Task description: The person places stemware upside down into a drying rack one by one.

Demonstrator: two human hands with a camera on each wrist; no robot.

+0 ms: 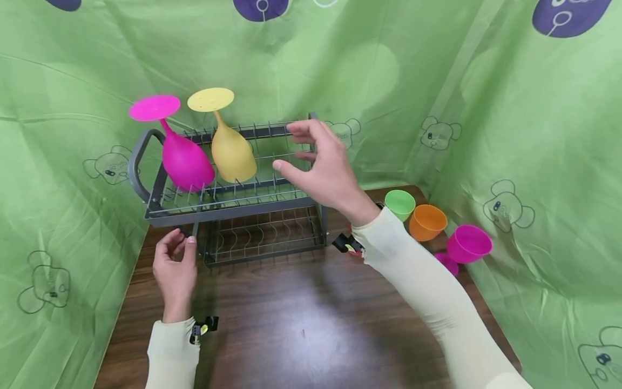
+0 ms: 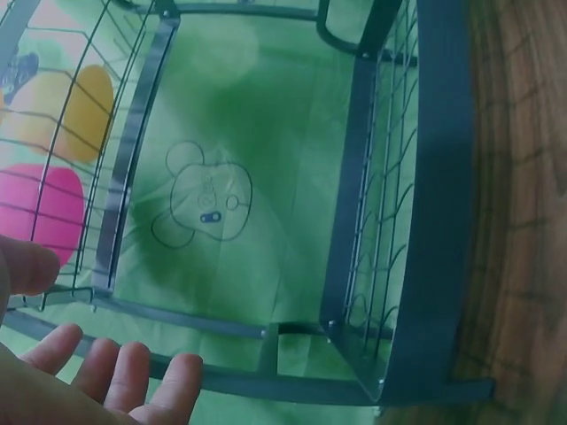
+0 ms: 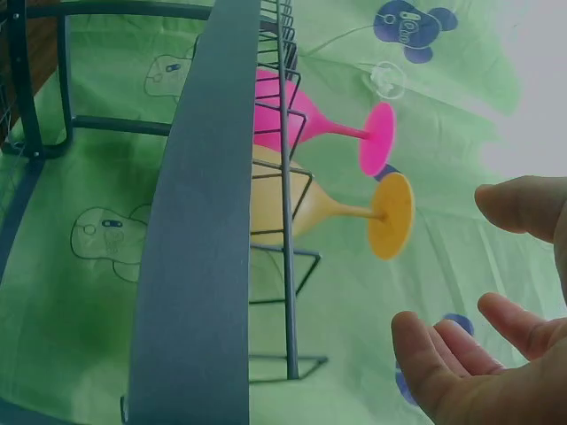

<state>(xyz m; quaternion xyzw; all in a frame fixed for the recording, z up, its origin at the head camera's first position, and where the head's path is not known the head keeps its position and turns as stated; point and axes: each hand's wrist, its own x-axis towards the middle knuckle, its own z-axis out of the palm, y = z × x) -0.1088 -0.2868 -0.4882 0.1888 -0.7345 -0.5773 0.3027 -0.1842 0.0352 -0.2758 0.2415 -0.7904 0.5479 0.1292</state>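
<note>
Two plastic goblets, one pink [image 1: 187, 162] and one yellow [image 1: 233, 154], stand upside down and tilted on the upper tier of a dark wire dish rack [image 1: 233, 213]. Over the right half of that tier my right hand [image 1: 323, 162] hovers with its fingers spread and nothing in them. In the right wrist view the yellow goblet's foot [image 3: 390, 215] is apart from the fingertips. My left hand [image 1: 177, 267] is beside the rack's lower left corner, its fingers loosely bent and holding nothing. The left wrist view shows it near the side frame; I cannot tell whether it touches.
Right of the rack stand more goblets: green [image 1: 400, 203], orange [image 1: 427, 221] and pink [image 1: 468, 244]. Something red is partly hidden behind my right wrist. Green printed cloth [image 1: 437, 81] surrounds the brown wooden table [image 1: 291, 324].
</note>
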